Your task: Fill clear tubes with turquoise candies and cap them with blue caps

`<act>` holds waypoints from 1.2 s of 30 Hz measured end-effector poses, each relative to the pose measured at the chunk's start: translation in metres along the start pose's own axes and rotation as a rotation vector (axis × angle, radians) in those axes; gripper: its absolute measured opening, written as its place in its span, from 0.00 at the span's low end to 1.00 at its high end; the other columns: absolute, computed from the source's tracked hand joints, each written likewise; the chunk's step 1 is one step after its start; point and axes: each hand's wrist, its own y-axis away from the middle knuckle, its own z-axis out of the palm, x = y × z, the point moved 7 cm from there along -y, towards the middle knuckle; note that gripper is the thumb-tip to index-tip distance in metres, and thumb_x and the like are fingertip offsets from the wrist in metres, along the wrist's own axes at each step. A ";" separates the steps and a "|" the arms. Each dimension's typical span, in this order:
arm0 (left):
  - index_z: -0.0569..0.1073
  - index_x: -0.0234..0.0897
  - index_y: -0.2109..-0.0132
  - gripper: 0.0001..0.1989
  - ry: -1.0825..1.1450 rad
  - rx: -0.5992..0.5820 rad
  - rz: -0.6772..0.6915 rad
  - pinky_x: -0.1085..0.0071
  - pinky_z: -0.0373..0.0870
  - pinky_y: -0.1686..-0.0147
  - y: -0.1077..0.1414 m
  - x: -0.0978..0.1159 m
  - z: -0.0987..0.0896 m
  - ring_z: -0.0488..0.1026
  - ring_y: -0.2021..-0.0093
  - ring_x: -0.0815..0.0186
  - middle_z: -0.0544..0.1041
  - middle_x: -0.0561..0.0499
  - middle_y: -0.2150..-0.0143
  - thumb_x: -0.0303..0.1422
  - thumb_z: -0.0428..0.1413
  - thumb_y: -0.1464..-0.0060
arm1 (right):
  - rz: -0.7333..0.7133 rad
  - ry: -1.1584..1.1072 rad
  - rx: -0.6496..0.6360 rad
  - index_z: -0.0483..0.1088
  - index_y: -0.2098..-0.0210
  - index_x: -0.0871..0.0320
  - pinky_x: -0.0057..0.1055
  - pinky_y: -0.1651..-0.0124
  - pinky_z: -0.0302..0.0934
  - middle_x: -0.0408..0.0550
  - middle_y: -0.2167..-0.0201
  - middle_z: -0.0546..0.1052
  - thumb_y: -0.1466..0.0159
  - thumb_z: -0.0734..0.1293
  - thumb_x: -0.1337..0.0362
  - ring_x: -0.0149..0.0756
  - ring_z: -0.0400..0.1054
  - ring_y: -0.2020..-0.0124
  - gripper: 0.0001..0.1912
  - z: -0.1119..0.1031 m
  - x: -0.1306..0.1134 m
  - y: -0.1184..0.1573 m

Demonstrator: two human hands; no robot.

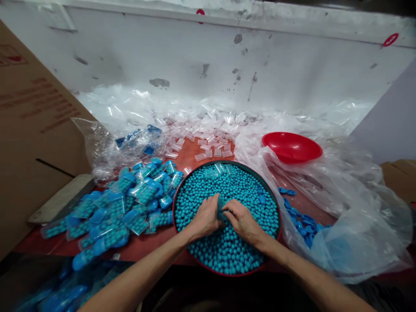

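A round basin [280, 232] full of small blue balls [224, 255] stands right in front of me. Over the balls, my left hand [206, 216] is closed around a small clear plastic container [221, 203], which looks partly filled with balls. Close beside it is my right hand [243, 220], fingers bent and pinched at the container's edge; what lies between those fingertips is too small to make out. A few clear empty containers [218, 170] rest on the balls at the basin's far side.
Left of the basin are piled filled clear containers with blue caps [143, 190], beside a cardboard box [35, 130]. Loose clear containers [217, 151] lie behind. On the right are a red bowl [291, 147], plastic bags [354, 247] and loose blue caps [303, 223].
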 end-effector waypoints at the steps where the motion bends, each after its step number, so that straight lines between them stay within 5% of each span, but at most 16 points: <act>1: 0.50 0.33 0.42 0.40 0.021 0.003 0.006 0.59 0.54 0.49 0.000 0.001 0.001 0.56 0.46 0.54 0.60 0.40 0.46 0.32 0.57 0.64 | 0.019 0.003 -0.017 0.65 0.68 0.57 0.31 0.58 0.57 0.46 0.68 0.69 0.41 0.58 0.70 0.33 0.62 0.64 0.06 0.002 0.003 0.002; 6: 0.42 0.29 0.40 0.48 0.207 -0.034 0.023 0.61 0.52 0.46 0.001 -0.001 0.006 0.52 0.43 0.55 0.52 0.37 0.42 0.30 0.58 0.66 | 0.115 -0.005 -0.022 0.62 0.73 0.58 0.27 0.65 0.57 0.43 0.73 0.67 0.43 0.58 0.72 0.31 0.62 0.70 0.05 0.010 0.013 0.002; 11: 0.41 0.30 0.39 0.49 0.163 -0.032 0.028 0.59 0.52 0.46 0.005 -0.005 0.008 0.52 0.43 0.53 0.53 0.37 0.41 0.32 0.59 0.67 | 0.084 0.184 -0.068 0.63 0.73 0.59 0.27 0.67 0.56 0.45 0.73 0.67 0.43 0.57 0.73 0.31 0.61 0.71 0.06 0.020 0.009 0.007; 15: 0.45 0.32 0.41 0.43 0.030 0.011 0.039 0.60 0.55 0.49 0.009 -0.003 0.005 0.58 0.46 0.55 0.60 0.39 0.46 0.33 0.57 0.63 | 0.013 0.165 -0.120 0.66 0.70 0.58 0.28 0.63 0.57 0.45 0.72 0.69 0.42 0.57 0.72 0.32 0.62 0.68 0.08 0.013 0.006 -0.001; 18: 0.56 0.34 0.47 0.34 -0.054 0.019 -0.001 0.63 0.61 0.56 0.008 0.001 0.003 0.64 0.53 0.56 0.67 0.43 0.54 0.34 0.57 0.64 | 0.050 -0.072 0.015 0.64 0.58 0.58 0.31 0.53 0.56 0.48 0.61 0.70 0.39 0.55 0.67 0.33 0.63 0.58 0.12 0.000 0.011 -0.017; 25: 0.63 0.35 0.57 0.16 -0.044 0.122 0.027 0.64 0.61 0.58 0.004 0.009 0.005 0.65 0.56 0.58 0.67 0.44 0.58 0.32 0.50 0.56 | 0.172 -0.288 -0.036 0.50 0.42 0.57 0.40 0.40 0.38 0.49 0.41 0.53 0.38 0.53 0.54 0.37 0.43 0.40 0.27 0.042 0.020 -0.018; 27: 0.63 0.35 0.56 0.17 -0.022 0.102 0.068 0.65 0.61 0.58 0.004 0.010 0.007 0.65 0.56 0.59 0.67 0.44 0.57 0.31 0.51 0.57 | 0.165 -0.274 -0.050 0.54 0.44 0.58 0.39 0.41 0.42 0.50 0.44 0.58 0.38 0.53 0.53 0.37 0.48 0.42 0.25 0.041 0.017 -0.021; 31: 0.61 0.37 0.55 0.21 -0.050 0.062 0.032 0.66 0.62 0.60 0.007 0.009 0.004 0.65 0.57 0.59 0.67 0.46 0.57 0.31 0.53 0.60 | 0.008 -0.069 -0.013 0.67 0.56 0.58 0.34 0.50 0.55 0.49 0.59 0.71 0.38 0.54 0.61 0.35 0.64 0.55 0.15 0.018 0.001 -0.061; 36: 0.61 0.36 0.58 0.19 -0.180 0.025 -0.036 0.66 0.62 0.62 0.009 0.007 0.004 0.64 0.60 0.59 0.67 0.46 0.61 0.30 0.52 0.61 | -0.025 0.420 -0.039 0.60 0.50 0.57 0.37 0.53 0.55 0.54 0.53 0.66 0.44 0.63 0.67 0.42 0.60 0.53 0.22 0.016 -0.001 -0.127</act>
